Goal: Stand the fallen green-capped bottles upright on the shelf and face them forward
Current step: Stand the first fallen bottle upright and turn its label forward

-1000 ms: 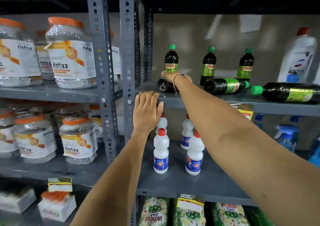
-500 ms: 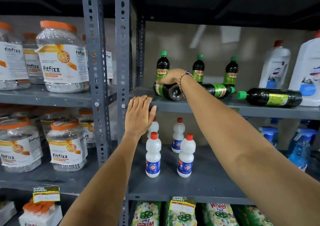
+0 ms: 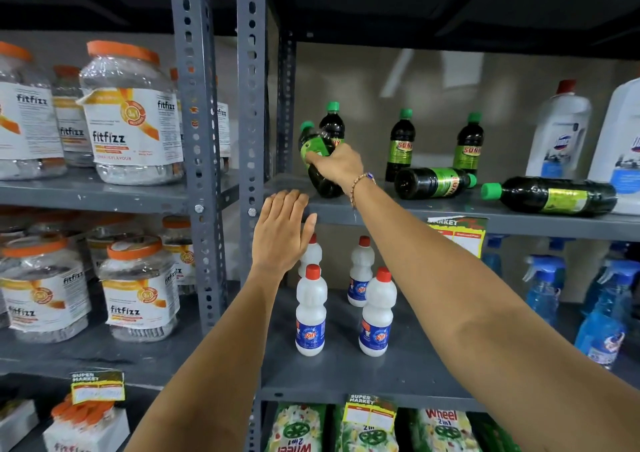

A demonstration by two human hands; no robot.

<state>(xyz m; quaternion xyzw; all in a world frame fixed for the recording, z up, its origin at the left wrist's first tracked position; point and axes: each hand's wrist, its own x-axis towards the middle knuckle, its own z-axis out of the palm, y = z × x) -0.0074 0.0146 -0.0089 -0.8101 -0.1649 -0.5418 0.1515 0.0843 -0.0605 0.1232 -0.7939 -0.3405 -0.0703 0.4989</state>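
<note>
My right hand [image 3: 337, 167] wraps the tilted bottle [image 3: 317, 161] beside the left post [image 3: 251, 105] — half-raised; next, set its base flat, label forward.

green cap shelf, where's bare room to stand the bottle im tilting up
Bare shelf lies at the front left corner, between the upright post and the tilted bottle in the right hand. Rightward is crowded: two fallen bottles.

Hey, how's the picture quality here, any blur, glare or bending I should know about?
Head view: the tilted bottle in the right hand is smeared, its label unreadable; the left hand is fairly sharp; the wide lens bows the shelf post and shelf edge; soft glare streaks the back wall; the top of the frame is very dark.
</note>
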